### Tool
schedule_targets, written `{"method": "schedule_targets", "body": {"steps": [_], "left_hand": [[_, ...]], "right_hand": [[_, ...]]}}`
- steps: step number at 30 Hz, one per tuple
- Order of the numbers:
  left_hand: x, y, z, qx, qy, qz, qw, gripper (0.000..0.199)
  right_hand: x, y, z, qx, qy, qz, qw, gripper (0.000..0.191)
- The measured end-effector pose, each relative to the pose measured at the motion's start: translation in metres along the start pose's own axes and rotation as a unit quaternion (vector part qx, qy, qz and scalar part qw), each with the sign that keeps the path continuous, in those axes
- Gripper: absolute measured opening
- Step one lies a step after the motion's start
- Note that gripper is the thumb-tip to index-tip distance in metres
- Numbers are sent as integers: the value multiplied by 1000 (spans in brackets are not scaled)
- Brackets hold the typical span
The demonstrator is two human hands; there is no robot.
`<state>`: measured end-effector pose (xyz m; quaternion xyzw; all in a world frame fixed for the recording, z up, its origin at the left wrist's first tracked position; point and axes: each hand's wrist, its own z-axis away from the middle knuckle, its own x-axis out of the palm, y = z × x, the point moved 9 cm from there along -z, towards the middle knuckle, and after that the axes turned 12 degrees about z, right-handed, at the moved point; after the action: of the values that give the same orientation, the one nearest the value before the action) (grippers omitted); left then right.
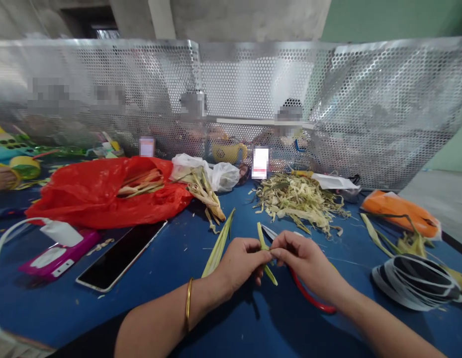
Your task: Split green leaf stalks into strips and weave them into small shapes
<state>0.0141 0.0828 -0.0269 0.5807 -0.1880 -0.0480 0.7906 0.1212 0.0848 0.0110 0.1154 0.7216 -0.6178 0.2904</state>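
Note:
My left hand (240,261) pinches a short, narrow bundle of pale green husk strips (261,232), which sticks out above and below the fingers. Thumb and fingertips of my right hand (307,261) are closed at the middle of that same bundle, meeting the left thumb. Whether a fine thread lies between the fingertips is too small to tell. Partly hidden under my right hand lie scissors with red handles (311,299), the blades pointing up and left. Several long green husk leaves (220,244) rest on the table just left of my left hand.
On the blue table (152,318) lie a red plastic bag (85,189), a phone (121,256), a purple power strip (61,256), a husk scrap pile (301,201), a roll of banding (413,283) and an orange packet (402,214). Behind a perforated metal screen (249,74) sit several people.

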Motion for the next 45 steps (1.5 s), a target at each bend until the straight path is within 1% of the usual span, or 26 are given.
{"method": "schedule_targets", "body": {"steps": [2, 6, 8, 10, 12, 13, 14, 15, 16, 17, 18, 19, 20, 21, 22, 23, 25, 29, 31, 32, 34, 36, 40, 42, 45], "left_hand": [[2, 0, 0, -1, -16, 0, 1000, 27], [3, -4, -1, -7, -24, 18, 1000, 31], [3, -6, -1, -14, -21, 27, 999, 33], [2, -9, -2, -26, -20, 41, 999, 33], [2, -13, -2, -44, -24, 66, 997, 32], [2, -15, -2, -52, -26, 83, 995, 31], [1, -16, -3, -57, -27, 101, 993, 31], [-1, -17, -4, -60, -24, 115, 991, 31], [-2, -18, -4, -61, -20, 129, 990, 32], [-4, -18, -5, -61, -15, 140, 988, 33], [-5, -17, -6, -61, -12, 150, 987, 34], [-5, -17, -6, -61, -12, 162, 985, 34], [-4, -15, -6, -61, -12, 175, 983, 34], [-4, -14, -5, -63, -11, 187, 980, 33], [-3, -13, -5, -64, -8, 197, 978, 32], [-3, -12, -4, -64, -3, 203, 977, 30], [-2, -11, -3, -68, 3, 206, 976, 24], [1, -13, -4, -71, -10, 206, 976, 11], [2, -15, -4, -76, -13, 209, 975, 8], [3, -16, -4, -81, -18, 210, 974, 9], [6, -14, -4, -82, -34, 211, 973, 16], [7, -11, -3, -68, -42, 211, 974, 25], [5, -7, -2, -34, -34, 212, 976, 34], [4, -10, -3, -30, -30, 209, 977, 34], [1, -14, -5, -34, -15, 211, 977, 31]], "right_hand": [[-6, -2, 0, -17, 15, 51, 998, 17], [-13, 4, -2, 7, 60, 119, 991, 19], [-14, 8, -3, 16, 74, 138, 988, 19], [-13, 10, -4, 14, 72, 142, 987, 19], [-15, 6, -3, -16, 78, 156, 984, 20], [-19, -1, -1, -46, 95, 176, 979, 19], [-24, -12, 3, -85, 125, 205, 967, 17], [-30, -24, 9, -131, 163, 247, 946, 14], [-32, -39, 17, -182, 199, 295, 917, 12], [-30, -52, 25, -234, 222, 345, 881, 13], [-22, -64, 33, -284, 225, 397, 843, 15], [-9, -72, 40, -332, 206, 446, 805, 17], [6, -75, 45, -372, 172, 488, 771, 20], [21, -75, 48, -400, 135, 524, 739, 24], [33, -73, 50, -414, 104, 554, 715, 27], [42, -70, 50, -416, 84, 578, 697, 29], [51, -65, 48, -405, 75, 609, 678, 31], [54, -64, 45, -387, 91, 631, 667, 30], [53, -63, 45, -381, 97, 630, 670, 30], [51, -64, 45, -381, 101, 622, 676, 30], [46, -65, 47, -389, 110, 594, 695, 31], [41, -66, 51, -404, 123, 557, 715, 31], [39, -71, 57, -431, 133, 496, 742, 32], [44, -72, 58, -435, 123, 486, 747, 34], [56, -71, 56, -431, 107, 515, 733, 36]]}}
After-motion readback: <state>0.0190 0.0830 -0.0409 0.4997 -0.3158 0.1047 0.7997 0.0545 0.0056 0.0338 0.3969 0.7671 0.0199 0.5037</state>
